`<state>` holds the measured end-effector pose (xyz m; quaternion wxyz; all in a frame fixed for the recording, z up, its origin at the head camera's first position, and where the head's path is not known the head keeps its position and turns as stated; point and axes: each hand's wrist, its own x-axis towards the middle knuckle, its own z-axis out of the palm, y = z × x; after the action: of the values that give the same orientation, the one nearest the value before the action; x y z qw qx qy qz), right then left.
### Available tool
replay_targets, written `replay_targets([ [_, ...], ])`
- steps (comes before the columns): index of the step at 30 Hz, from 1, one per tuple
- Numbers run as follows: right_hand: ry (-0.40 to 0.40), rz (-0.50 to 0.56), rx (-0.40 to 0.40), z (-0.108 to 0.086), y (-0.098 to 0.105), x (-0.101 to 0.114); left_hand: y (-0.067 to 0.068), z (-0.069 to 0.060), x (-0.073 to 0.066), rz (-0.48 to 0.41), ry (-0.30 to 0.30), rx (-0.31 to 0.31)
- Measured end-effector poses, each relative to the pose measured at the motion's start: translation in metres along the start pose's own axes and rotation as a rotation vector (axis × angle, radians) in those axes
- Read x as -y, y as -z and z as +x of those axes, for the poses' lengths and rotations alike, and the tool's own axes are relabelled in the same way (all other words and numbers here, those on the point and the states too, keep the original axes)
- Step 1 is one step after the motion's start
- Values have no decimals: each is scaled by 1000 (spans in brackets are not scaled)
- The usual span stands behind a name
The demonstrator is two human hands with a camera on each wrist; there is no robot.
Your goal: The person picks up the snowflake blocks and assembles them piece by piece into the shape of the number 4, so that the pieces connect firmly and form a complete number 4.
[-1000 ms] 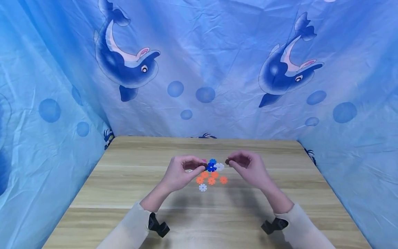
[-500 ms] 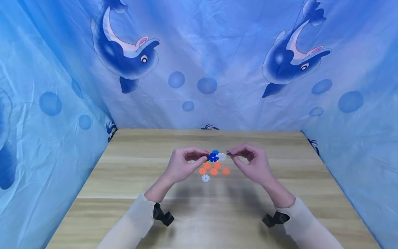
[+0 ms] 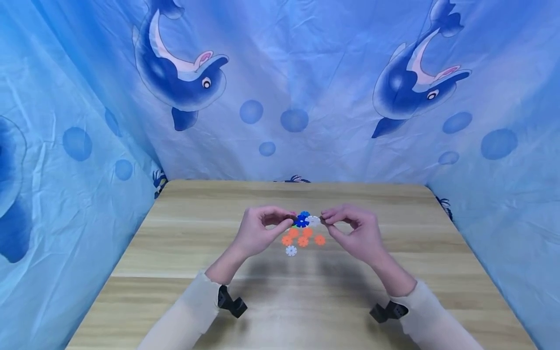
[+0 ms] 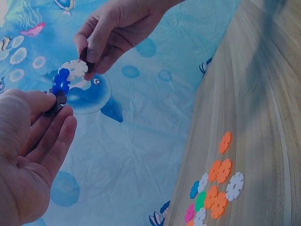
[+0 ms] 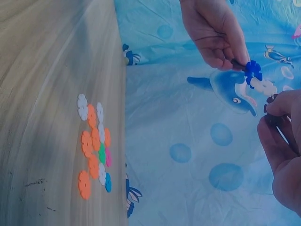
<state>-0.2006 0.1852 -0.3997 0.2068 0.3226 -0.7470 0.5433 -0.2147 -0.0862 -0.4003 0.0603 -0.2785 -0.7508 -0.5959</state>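
Note:
My left hand [image 3: 261,231] pinches a dark brown notched snowflake disc [image 4: 55,104] between thumb and fingers, above the table. A dark blue snowflake disc [image 3: 302,221] joins onto that brown one. On the blue disc's other side a white snowflake disc [image 4: 74,69] is attached. Between thumb and fingers my right hand [image 3: 358,233] pinches a second dark brown disc [image 4: 84,57] at the white disc's outer edge. Whether this brown disc's slot is engaged with the white one cannot be made out. Fingers partly cover both brown discs.
On the wooden table [image 3: 210,253], below the hands, lie several loose snowflake discs, among them orange [image 5: 84,184], white [image 3: 291,251], green [image 5: 102,153], pink [image 5: 108,157] and light blue [image 5: 108,182]. Blue dolphin-print curtains [image 3: 280,68] stand behind and on both sides.
The brown disc in my right hand has turned and come against the white disc, where a small gap showed earlier. My left hand keeps its hold. The head view has tilted slightly down.

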Motion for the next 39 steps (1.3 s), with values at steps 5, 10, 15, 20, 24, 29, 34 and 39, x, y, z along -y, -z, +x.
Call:
replay_targets([
  [5, 25, -28, -9, -6, -4, 0, -1, -6, 0, -5, 24, -5],
  [10, 92, -137, -34, -8, -7, -2, -2, -7, 1, -8, 22, -5],
  [15, 164, -218, -69, -7, -8, -1, -2, -7, 1, -15, 11, -2],
  [20, 200, -220, -85, -6, -8, 0, -2, -7, 2, -32, -1, -3],
  [24, 222, -230, -92, -5, -8, 1, -3, -6, 2, -38, -9, -5],
  [29, 243, -244, -81, -3, -8, 0, -5, -5, 2, -25, -17, -10],
  [34, 279, -267, -62, -2, -8, -4, -6, -3, 0, -19, -39, -13],
  [39, 306, -313, -77, 1, -6, -4, -7, -1, -2, -20, -68, -24],
])
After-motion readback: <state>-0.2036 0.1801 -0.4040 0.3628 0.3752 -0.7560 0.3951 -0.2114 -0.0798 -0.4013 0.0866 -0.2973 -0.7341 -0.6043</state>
